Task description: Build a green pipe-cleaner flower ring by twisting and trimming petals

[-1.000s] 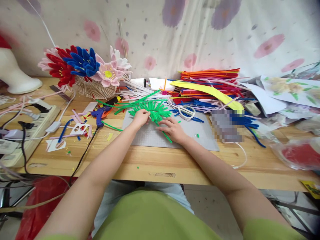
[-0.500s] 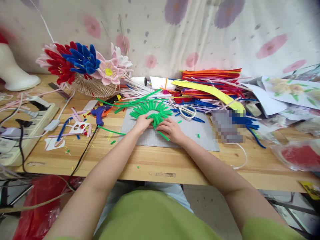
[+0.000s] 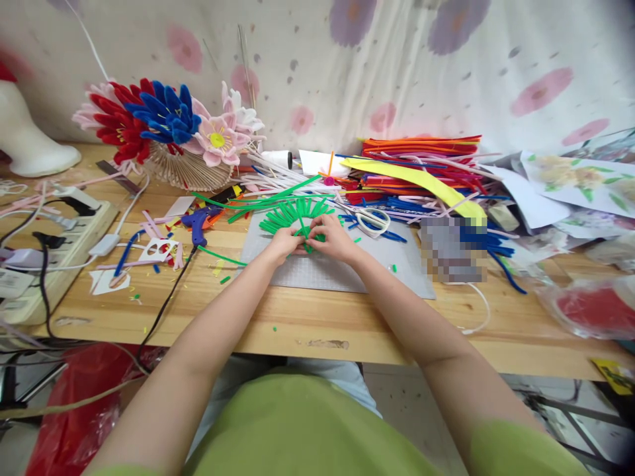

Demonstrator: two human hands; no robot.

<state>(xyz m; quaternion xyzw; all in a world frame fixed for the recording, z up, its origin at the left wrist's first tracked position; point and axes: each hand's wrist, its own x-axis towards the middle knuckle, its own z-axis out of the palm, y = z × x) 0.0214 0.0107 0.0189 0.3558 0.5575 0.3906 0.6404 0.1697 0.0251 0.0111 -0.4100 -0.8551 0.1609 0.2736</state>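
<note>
A ring of looped green pipe cleaners (image 3: pixel 276 221) lies over the grey cutting mat (image 3: pixel 397 281), its loops fanning outward. My left hand (image 3: pixel 288 243) is closed on the near left edge of this ring. Pinched at the near edge, beside the left fingertips, a green pipe cleaner strand (image 3: pixel 302 221) is held by my right hand (image 3: pixel 331 237). The strand points away from me across the ring's middle. My fingers cover the near part of the ring. White-handled scissors (image 3: pixel 373 223) rest on the mat to the right.
A purple glue gun (image 3: pixel 197 228) with a black cord lies left of the mat. Fuzzy flowers (image 3: pixel 169 116) stand at the back left. Bundles of coloured pipe cleaners (image 3: pixel 421 149) are piled behind. A power strip (image 3: pixel 74 244) sits at the far left.
My right hand has moved up and slightly left. The green strand's end, earlier pointing toward me at lower right, now points away across the ring. The left hand has hardly moved.
</note>
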